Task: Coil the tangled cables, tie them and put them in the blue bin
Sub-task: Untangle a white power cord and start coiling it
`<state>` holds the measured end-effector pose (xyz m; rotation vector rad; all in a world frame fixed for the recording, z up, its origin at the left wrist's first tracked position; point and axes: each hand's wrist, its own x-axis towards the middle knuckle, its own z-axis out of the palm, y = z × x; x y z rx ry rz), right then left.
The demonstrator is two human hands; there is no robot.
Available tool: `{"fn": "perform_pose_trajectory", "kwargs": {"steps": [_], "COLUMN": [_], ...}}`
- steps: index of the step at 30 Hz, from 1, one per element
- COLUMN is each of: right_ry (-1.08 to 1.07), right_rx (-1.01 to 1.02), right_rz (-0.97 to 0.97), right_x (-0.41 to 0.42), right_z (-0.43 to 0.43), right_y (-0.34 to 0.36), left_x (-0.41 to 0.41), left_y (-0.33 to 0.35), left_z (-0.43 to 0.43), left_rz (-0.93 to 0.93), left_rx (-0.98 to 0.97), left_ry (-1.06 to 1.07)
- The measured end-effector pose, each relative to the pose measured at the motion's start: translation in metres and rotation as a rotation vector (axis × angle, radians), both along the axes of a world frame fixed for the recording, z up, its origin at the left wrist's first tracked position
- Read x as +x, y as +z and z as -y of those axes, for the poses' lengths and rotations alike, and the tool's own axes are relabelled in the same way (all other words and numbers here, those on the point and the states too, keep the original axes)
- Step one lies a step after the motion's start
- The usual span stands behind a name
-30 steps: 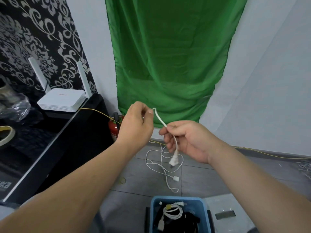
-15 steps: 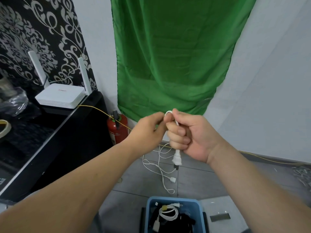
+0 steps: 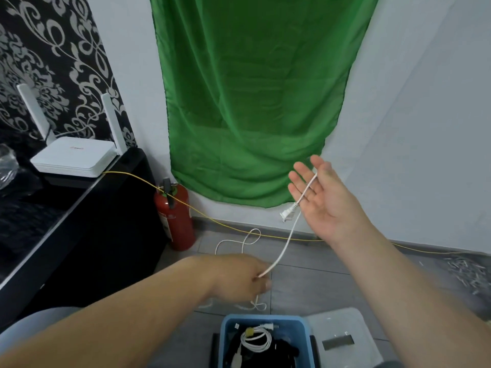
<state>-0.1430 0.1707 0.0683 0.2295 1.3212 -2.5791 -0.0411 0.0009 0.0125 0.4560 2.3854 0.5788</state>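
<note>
A thin white cable (image 3: 282, 251) runs taut between my two hands. My right hand (image 3: 322, 199) is raised at the right with its palm up and fingers spread. The cable is hooked over those fingers and its white plug (image 3: 287, 215) dangles just below them. Lower at the centre, my left hand (image 3: 239, 277) pinches the cable. The rest of the cable lies in loose loops on the floor (image 3: 305, 282) beyond and under that hand. At the bottom centre stands the blue bin (image 3: 305, 330), holding a coiled white cable (image 3: 256, 339) and dark cables.
A red fire extinguisher (image 3: 176, 216) stands against the wall beside a black table (image 3: 79, 208). The table carries a white router (image 3: 71, 158). A yellow wire (image 3: 225, 227) runs from the router along the floor. A green cloth (image 3: 252, 102) hangs on the wall. A clear lid (image 3: 342, 338) lies right of the bin.
My hands were together at chest height. Now the right hand has opened and swung up to the right, while the left has slid down along the cable toward the floor.
</note>
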Motion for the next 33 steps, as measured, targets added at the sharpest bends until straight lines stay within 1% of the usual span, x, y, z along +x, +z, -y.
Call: {"fn": "perform_pose_trajectory", "kwargs": {"steps": [3,5,7,9,11,13,14,16,18,19,20,22,25,28,30,31,33], "right_ry": [0.033,0.050,0.083,0.176,0.321,0.439,0.482,0.556,0.635,0.665,0.679,0.650,0.491,0.267,0.165,0.137,0.120], "right_rx": [0.187,0.332,0.509,0.641,0.750,0.817,0.814,0.734,0.578,0.481,0.386,0.245,0.094,-0.058,-0.133,-0.137,-0.038], "right_rz": [-0.051,-0.080,-0.102,-0.120,-0.155,-0.202,-0.215,-0.215,-0.177,-0.148,-0.123,-0.106,-0.086,-0.053,-0.055,-0.063,-0.091], "right_x": [-0.003,-0.003,-0.002,0.002,0.008,0.013,0.016,0.022,0.028,0.031,0.034,0.038,0.038,0.030,0.022,0.019,0.014], "right_z": [-0.008,-0.012,-0.015,-0.015,-0.010,-0.002,0.002,0.010,0.016,0.018,0.020,0.025,0.030,0.029,0.025,0.022,0.019], "right_y": [-0.007,-0.011,-0.016,-0.020,-0.019,-0.016,-0.014,-0.009,-0.003,0.001,0.005,0.009,0.013,0.018,0.019,0.018,0.012], "left_x": [-0.004,-0.009,-0.014,-0.020,-0.026,-0.031,-0.033,-0.037,-0.041,-0.042,-0.043,-0.040,-0.030,-0.019,-0.010,-0.007,-0.002], "left_y": [0.010,0.018,0.029,0.035,0.037,0.038,0.038,0.039,0.038,0.036,0.034,0.028,0.020,0.008,0.003,0.002,0.004], "left_z": [-0.008,-0.003,0.004,0.014,0.023,0.031,0.033,0.039,0.043,0.044,0.045,0.041,0.028,0.019,0.014,0.011,0.005], "left_rz": [-0.159,-0.268,-0.425,-0.561,-0.686,-0.812,-0.856,-0.886,-0.850,-0.817,-0.765,-0.593,-0.292,-0.072,0.021,0.060,0.075], "left_rx": [0.130,0.209,0.285,0.372,0.441,0.457,0.465,0.485,0.495,0.509,0.525,0.538,0.482,0.388,0.262,0.228,0.223], "left_ry": [0.004,0.073,0.174,0.298,0.406,0.489,0.542,0.670,0.759,0.765,0.746,0.681,0.594,0.447,0.317,0.275,0.244]}}
